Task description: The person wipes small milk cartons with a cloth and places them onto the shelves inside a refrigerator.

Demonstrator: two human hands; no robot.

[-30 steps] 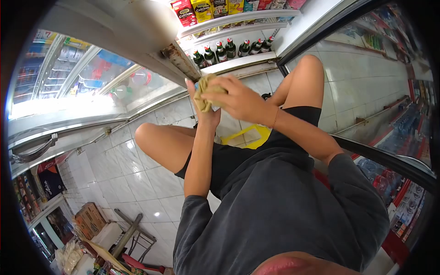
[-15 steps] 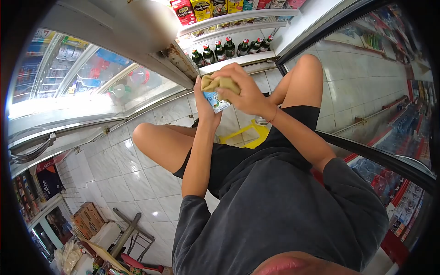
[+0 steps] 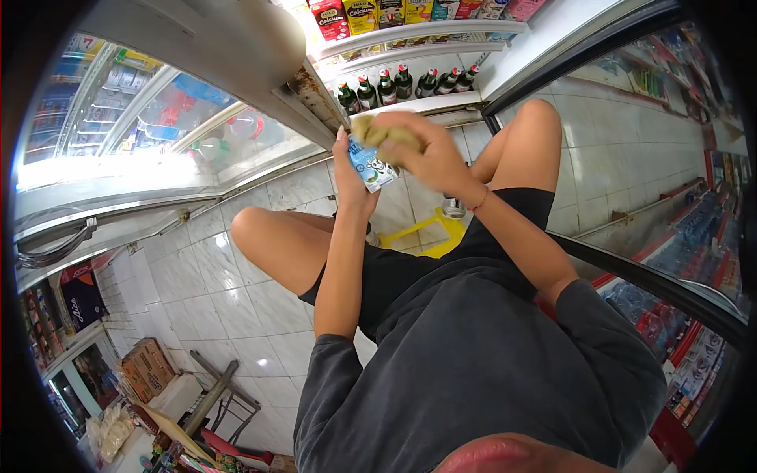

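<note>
My left hand [image 3: 352, 183] is closed around a small blue-and-white milk carton [image 3: 372, 169] with a cow picture on its front. The carton is held upright over the floor between my knees. My right hand [image 3: 432, 156] grips a crumpled olive-yellow cloth [image 3: 386, 140] at the carton's top right corner. The cloth and right fingers are a little blurred, and I cannot tell whether the cloth touches the carton. Part of the carton's upper face lies behind the cloth.
Ahead is an open fridge with dark green bottles [image 3: 386, 87] on its bottom shelf and boxed drinks [image 3: 361, 17] above. A glass door [image 3: 631, 150] stands at the right. A yellow stool [image 3: 422, 236] and a metal can [image 3: 453, 208] are beneath me. Cardboard boxes [image 3: 147, 369] sit lower left.
My right hand and the cloth have shifted right and off the carton's front, so more of its printed face shows. My left hand keeps its hold on the carton.
</note>
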